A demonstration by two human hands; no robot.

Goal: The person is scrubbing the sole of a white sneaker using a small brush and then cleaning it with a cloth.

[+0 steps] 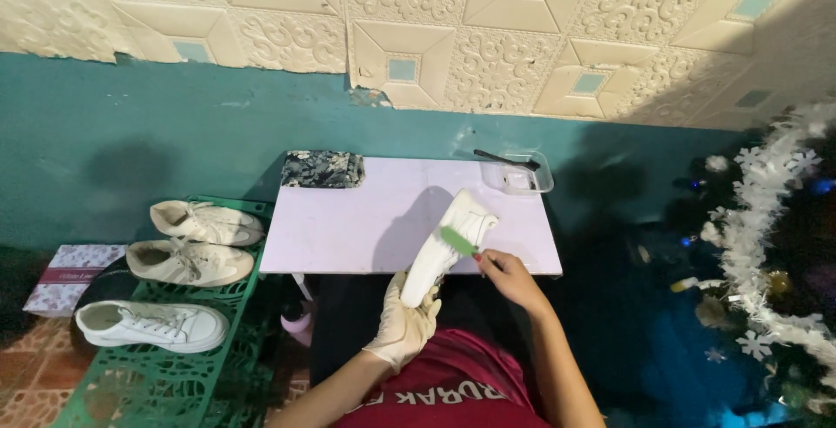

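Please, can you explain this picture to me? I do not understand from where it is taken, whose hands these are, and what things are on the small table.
There is one picture, taken by a camera worn on a person's head, looking down at their own two hands. The left hand, in a cream rubber glove, holds a white sneaker by its heel end. The bare right hand holds a small green brush against the shoe's side. Below them is a low pale lilac table. On it lie a folded dark floral cloth and a clear plastic tray with a dark tool across it. At the left, three more white sneakers rest on a green plastic rack.
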